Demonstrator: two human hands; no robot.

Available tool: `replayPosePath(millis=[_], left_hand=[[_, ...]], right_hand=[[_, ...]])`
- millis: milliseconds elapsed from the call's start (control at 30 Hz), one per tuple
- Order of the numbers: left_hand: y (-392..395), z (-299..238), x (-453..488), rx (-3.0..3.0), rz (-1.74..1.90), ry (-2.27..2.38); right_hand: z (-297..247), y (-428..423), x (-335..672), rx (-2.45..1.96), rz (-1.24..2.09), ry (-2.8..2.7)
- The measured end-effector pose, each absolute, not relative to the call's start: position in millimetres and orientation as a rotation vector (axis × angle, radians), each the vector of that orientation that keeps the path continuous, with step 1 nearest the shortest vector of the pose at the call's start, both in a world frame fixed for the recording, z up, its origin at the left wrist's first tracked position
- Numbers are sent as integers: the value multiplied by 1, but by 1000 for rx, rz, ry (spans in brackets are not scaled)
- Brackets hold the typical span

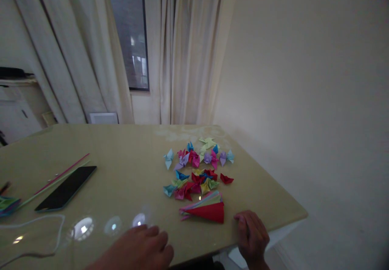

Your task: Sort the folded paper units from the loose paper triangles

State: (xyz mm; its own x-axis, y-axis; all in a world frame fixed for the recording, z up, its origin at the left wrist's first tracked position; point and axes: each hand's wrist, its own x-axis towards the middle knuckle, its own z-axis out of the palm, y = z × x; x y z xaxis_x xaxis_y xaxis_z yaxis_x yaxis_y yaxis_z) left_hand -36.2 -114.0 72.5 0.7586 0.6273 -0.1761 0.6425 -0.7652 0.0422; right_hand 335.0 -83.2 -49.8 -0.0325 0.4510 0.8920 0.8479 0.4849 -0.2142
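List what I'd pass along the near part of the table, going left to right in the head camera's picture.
Colorful paper pieces → black flat device → left hand → red-fronted paper bundle → right hand.

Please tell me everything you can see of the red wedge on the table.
The red wedge, apparently folded paper, lies on the glossy table, its narrow end pointing left and its wide end right. Pastel layers in blue, green and pink fan out along its far side. It sits left of the right hand, untouched by either hand. Whether it touches the folded pieces behind is unclear.
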Motion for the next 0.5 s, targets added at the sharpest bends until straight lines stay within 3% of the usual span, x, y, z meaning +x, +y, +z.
replayPosePath(millis=[100,233,500], left_hand=[[-80,82,19,2912,-208,945],[-42,55,76,2987,-58,936],[-19,15,127,2893,-62,1391]], right_hand=[[-49,-83,335,-1120,-481,-1670],[-50,-82,335,-1090,-493,-1670],[-59,-84,339,-1089,-419,-1682]])
